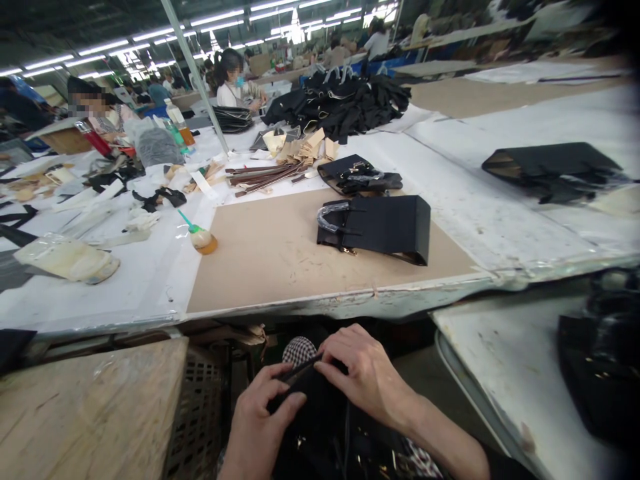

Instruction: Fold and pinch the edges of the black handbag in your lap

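Note:
On my lap lies a black handbag (320, 413) with small gold-coloured metal parts showing low in the view. The fingers of my left hand (267, 410) are closed on the bag's upper edge, thumb on the near side. Close beside it, my right hand (363, 373) pinches the same edge between thumb and fingers. Checked cloth (299, 350) shows just behind the edge. Ahead on the table, another black handbag (385, 227) lies on its side, its handle wrapped in clear plastic. My hands hide part of the bag's rim.
A tan board (260, 253) covers part of the white table (155, 280). On it stands a glue bottle (204, 240) with a green nozzle. Brown strips (265, 175) and a pile of black bags (345, 100) lie farther back. A wooden surface (90, 407) is left, a white-topped table (505, 360) right.

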`<action>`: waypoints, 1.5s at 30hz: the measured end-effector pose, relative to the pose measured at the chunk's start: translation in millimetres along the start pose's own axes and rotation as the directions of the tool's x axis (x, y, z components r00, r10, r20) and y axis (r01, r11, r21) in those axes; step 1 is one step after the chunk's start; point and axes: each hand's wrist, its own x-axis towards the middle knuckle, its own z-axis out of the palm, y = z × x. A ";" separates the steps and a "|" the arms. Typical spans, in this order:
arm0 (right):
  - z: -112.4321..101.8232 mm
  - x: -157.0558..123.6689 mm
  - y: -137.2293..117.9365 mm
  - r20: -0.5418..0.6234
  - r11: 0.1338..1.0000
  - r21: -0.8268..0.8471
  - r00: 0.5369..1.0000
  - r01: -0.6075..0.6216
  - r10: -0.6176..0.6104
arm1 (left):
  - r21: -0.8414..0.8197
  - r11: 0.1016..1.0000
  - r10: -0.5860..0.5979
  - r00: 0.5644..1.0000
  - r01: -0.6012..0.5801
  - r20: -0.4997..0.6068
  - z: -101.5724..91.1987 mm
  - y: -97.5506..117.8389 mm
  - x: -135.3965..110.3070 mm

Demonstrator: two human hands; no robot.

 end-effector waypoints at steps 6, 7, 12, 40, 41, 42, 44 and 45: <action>8.3 -1.6 1.0 -0.067 0.999 -0.034 0.998 -0.016 0.013 | 0.072 0.997 0.041 0.985 -0.030 -0.170 17.0 -12.5 -11.1; 8.9 -2.2 1.3 -0.072 0.999 -0.040 0.997 -0.021 0.018 | 0.052 0.999 0.013 0.977 -0.002 -0.212 18.0 -13.5 -12.9; 8.4 -3.1 1.5 -0.085 0.998 -0.047 0.996 -0.029 0.025 | -0.294 0.928 -0.303 0.924 0.229 -0.234 12.0 -18.4 -22.0; 5.4 -4.7 1.3 -0.020 0.988 -0.018 0.988 -0.151 0.151 | 0.161 0.986 0.033 0.997 -0.044 0.074 -10.6 -24.4 -5.9; 5.4 -4.3 1.0 -0.023 0.988 -0.023 0.988 -0.152 0.152 | 0.222 0.974 0.028 0.996 -0.047 0.087 -12.0 -20.8 -2.8; 5.7 -4.2 0.6 -0.024 0.988 -0.024 0.988 -0.155 0.154 | 0.276 0.960 0.015 0.994 -0.044 0.105 -12.8 -15.9 1.1; 6.5 -4.7 -0.5 -0.023 0.988 -0.023 0.988 -0.152 0.152 | 0.323 0.945 -0.003 0.987 -0.051 0.163 -12.1 -2.8 11.0; 6.6 -5.4 -1.1 -0.024 0.989 -0.025 0.989 -0.148 0.147 | 0.311 0.948 0.007 0.980 -0.069 0.199 -10.5 4.5 16.6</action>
